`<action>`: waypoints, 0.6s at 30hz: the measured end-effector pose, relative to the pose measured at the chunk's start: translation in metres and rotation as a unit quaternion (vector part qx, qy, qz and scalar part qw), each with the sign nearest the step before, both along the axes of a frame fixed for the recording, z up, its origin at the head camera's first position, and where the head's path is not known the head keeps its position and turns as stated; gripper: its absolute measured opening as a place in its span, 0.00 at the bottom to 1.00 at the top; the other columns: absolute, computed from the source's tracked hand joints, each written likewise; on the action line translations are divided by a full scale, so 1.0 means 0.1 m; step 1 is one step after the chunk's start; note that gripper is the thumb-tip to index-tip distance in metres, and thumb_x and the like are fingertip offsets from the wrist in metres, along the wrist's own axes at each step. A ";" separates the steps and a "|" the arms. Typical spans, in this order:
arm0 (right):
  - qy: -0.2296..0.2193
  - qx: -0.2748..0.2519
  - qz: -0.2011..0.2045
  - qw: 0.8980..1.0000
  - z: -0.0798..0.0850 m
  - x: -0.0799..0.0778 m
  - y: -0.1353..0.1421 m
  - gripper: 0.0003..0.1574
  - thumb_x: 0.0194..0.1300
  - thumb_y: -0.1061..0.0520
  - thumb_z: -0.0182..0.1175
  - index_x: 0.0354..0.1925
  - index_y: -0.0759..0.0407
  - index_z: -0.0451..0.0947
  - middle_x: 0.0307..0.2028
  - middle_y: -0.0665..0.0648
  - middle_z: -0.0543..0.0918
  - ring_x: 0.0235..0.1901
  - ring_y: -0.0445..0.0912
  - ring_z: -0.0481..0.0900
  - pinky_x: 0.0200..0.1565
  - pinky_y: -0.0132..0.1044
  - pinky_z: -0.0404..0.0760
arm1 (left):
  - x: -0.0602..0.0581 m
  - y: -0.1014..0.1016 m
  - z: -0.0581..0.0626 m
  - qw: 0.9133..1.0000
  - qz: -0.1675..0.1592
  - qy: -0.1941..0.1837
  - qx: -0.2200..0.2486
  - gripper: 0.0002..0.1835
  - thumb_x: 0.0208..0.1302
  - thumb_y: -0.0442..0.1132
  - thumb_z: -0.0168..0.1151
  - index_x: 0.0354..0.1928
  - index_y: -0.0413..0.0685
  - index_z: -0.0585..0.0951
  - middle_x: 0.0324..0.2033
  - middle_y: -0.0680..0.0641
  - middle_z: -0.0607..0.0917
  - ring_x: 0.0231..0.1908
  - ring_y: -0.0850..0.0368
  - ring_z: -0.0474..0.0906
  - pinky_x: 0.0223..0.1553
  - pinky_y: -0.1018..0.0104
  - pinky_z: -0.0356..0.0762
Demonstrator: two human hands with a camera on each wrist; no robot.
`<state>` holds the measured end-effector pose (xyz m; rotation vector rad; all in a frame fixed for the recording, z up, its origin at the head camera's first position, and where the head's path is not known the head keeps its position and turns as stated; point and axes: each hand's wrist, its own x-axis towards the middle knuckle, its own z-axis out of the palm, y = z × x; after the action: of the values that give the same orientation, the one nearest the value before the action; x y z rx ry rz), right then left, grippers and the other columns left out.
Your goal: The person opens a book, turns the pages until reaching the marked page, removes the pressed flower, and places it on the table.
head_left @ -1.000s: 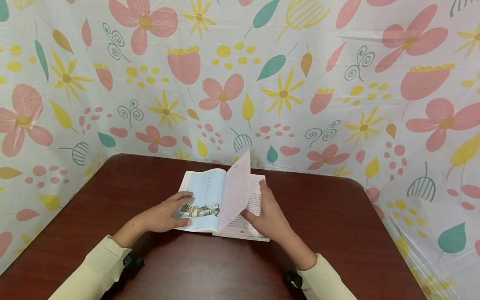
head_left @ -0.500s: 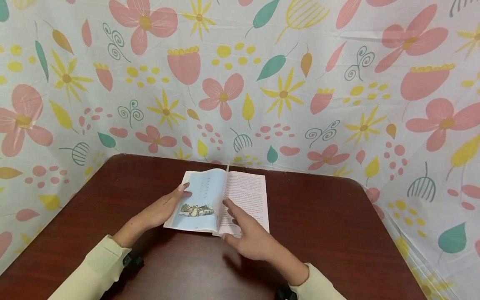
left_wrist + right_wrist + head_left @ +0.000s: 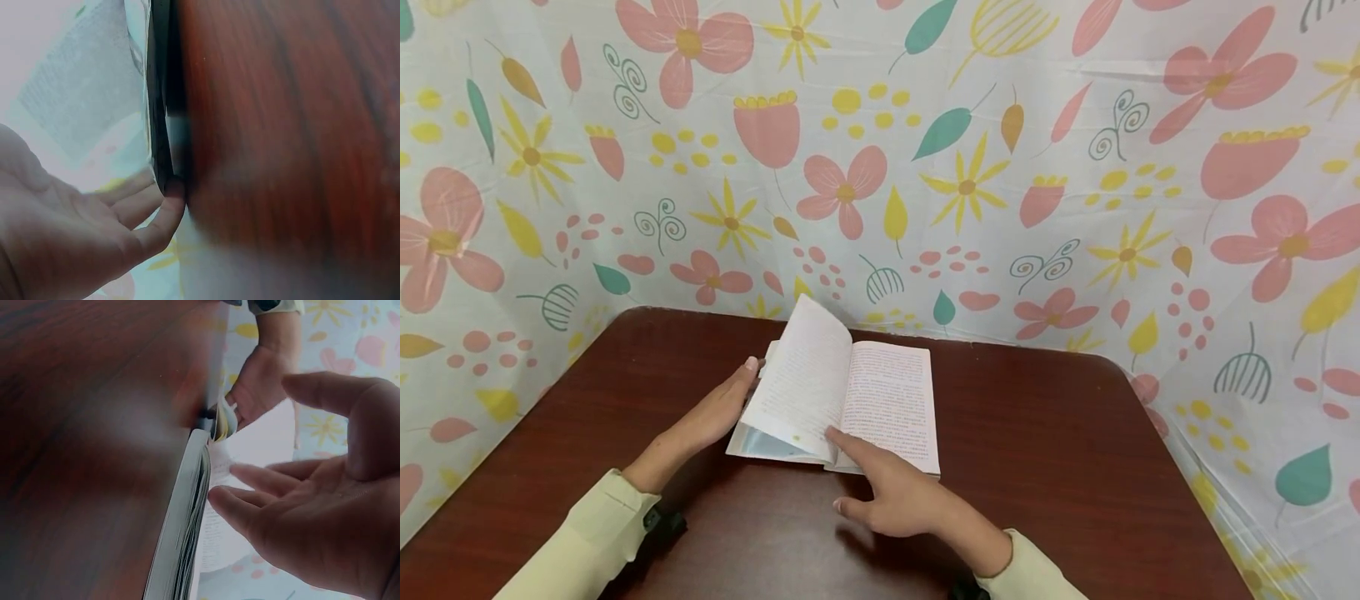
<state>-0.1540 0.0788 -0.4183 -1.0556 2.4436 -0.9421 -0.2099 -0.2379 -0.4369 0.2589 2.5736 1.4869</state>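
An open book lies on the brown table, its right page full of printed lines. One white printed leaf stands partly raised over the left side, with a strip of the blue page showing beneath. My left hand is at the book's left edge, fingers extended; in the left wrist view a fingertip of that hand touches the cover's edge. My right hand reaches over the lower right page with fingers spread and nearly straight, the forefinger by the leaf's lower corner near the spine. Nothing is gripped in it.
The brown table extends around the book. A floral cloth hangs behind it and along both sides. Black camera straps sit at the cuffs of the pale sleeves.
The leaf has swung from right to left over the blue page. My right hand has moved left and toward me. My left hand has slid off the page to the book's left edge.
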 end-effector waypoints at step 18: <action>0.082 0.066 0.027 0.994 -0.06 -0.12 0.08 0.48 0.73 0.55 0.67 0.82 0.60 0.58 0.79 0.56 0.66 0.79 0.51 0.63 0.76 0.48 0.64 | 0.02 -0.03 -0.08 0.978 -0.088 0.117 -0.150 0.36 0.65 0.31 0.74 0.75 0.40 0.74 0.78 0.29 0.56 0.74 0.30 0.61 0.63 0.39 0.73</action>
<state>-0.1663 0.0872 -0.4240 -1.1874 2.5529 -0.6907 -0.2079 -0.2405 -0.4453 0.6347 2.8221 1.0459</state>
